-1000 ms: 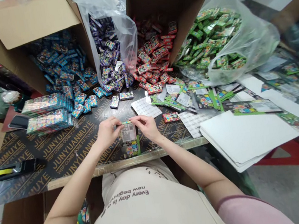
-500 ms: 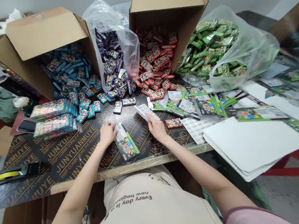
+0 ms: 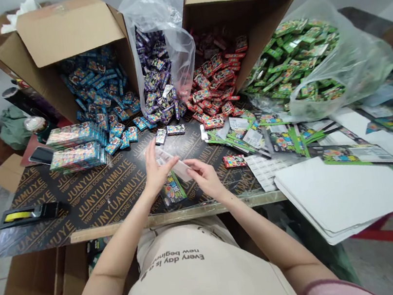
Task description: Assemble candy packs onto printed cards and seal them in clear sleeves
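Between my hands a narrow white label sheet [image 3: 182,170] is held at a slant above the table, its pale face towards me. My right hand [image 3: 204,178] pinches its right end between thumb and fingers. My left hand [image 3: 158,170] has its thumb across the sheet's left part, with the fingers raised behind it. Below them a black and green printed packet [image 3: 173,190] lies on the table, partly covered by the sheet and my left hand. Two small purple boxes, one of them [image 3: 175,130] lying flat, are just beyond my hands. To the right lies a small red box [image 3: 234,161].
Blue boxes [image 3: 99,90] spill from a left carton, red boxes [image 3: 214,78] from another. Bags hold purple boxes [image 3: 156,77] and green boxes [image 3: 300,48]. Wrapped blue packs [image 3: 75,155] and a tape dispenser [image 3: 31,214] sit left; white cards [image 3: 343,189] and printed packets [image 3: 280,140] right.
My right hand has brought the label sheet left and down over the printed packet. My left hand has lifted off the packet and taken the sheet's other end. The whole view has shifted slightly.
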`<control>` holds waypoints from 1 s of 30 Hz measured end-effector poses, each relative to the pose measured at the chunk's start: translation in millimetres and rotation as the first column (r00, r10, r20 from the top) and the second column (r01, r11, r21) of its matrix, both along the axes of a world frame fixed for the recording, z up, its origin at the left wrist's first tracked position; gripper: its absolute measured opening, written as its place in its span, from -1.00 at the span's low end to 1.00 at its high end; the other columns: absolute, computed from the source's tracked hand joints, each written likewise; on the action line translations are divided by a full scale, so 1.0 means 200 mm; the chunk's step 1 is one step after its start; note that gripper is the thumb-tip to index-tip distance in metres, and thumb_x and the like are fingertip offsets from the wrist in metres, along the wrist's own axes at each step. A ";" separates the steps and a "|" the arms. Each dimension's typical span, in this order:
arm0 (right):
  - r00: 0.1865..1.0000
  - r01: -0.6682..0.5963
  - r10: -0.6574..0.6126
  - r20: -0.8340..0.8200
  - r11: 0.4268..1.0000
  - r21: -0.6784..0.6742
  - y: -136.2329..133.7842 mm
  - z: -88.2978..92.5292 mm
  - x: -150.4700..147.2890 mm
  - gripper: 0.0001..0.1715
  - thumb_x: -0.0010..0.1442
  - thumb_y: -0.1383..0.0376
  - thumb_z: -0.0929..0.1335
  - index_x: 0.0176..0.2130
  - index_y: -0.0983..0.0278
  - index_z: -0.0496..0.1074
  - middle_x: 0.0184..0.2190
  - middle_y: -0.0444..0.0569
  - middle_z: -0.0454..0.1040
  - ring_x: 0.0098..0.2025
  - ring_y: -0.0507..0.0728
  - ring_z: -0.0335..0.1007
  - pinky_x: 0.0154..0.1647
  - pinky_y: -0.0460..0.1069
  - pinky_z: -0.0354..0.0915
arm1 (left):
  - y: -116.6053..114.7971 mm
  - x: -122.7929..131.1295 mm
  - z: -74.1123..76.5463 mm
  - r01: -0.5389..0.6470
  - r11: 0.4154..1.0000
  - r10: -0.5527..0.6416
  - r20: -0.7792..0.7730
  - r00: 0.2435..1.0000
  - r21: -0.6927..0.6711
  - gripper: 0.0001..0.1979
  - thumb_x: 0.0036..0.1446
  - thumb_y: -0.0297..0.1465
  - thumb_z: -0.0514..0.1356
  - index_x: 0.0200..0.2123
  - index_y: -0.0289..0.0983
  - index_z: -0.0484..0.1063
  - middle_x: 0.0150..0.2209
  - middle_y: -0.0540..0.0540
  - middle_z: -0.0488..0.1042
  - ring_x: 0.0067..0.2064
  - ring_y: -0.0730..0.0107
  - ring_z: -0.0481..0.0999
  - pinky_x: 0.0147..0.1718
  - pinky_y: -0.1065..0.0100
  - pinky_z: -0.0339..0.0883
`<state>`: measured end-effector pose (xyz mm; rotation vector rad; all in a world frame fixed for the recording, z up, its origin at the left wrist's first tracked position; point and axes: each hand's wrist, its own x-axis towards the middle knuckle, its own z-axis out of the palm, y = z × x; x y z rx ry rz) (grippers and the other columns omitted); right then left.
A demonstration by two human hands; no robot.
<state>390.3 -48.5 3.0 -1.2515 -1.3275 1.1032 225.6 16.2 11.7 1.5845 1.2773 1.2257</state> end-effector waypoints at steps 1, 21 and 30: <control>0.999 -0.013 0.012 0.051 1.000 0.022 0.00 0.01 0.01 -0.72 0.17 0.26 0.30 -0.12 0.23 0.48 -0.21 -0.03 0.56 -0.17 0.14 0.48 -0.13 0.04 0.36 | 0.02 -0.03 0.03 0.050 0.997 -0.049 0.024 0.999 -0.055 -0.29 -0.22 -0.17 0.42 0.05 -0.25 0.41 0.07 -0.22 0.42 0.14 0.04 0.35 0.10 0.12 0.21; 0.919 0.239 -0.340 0.201 0.884 0.401 0.02 0.05 0.11 -0.78 0.25 0.19 0.29 -0.17 0.15 0.50 -0.04 0.02 0.48 0.00 0.20 0.42 0.04 0.17 0.32 | -0.02 -0.12 -0.03 0.144 0.843 0.115 0.436 0.892 -0.518 -0.62 -0.38 -0.19 0.45 -0.52 -0.35 0.51 -0.59 0.00 0.48 -0.58 0.51 0.36 -0.55 0.45 0.18; 0.828 -0.073 -0.159 0.537 0.920 0.384 0.09 0.02 0.02 -0.50 0.28 0.28 0.25 0.20 0.11 0.25 -0.19 -0.04 0.56 -0.09 0.19 0.40 0.02 0.16 0.24 | -0.09 -0.05 -0.03 0.206 0.888 -0.023 0.409 0.912 -0.411 -0.73 -0.24 -0.25 0.41 -0.57 -0.34 0.51 -0.62 0.05 0.44 -0.60 0.58 0.29 -0.56 0.48 0.12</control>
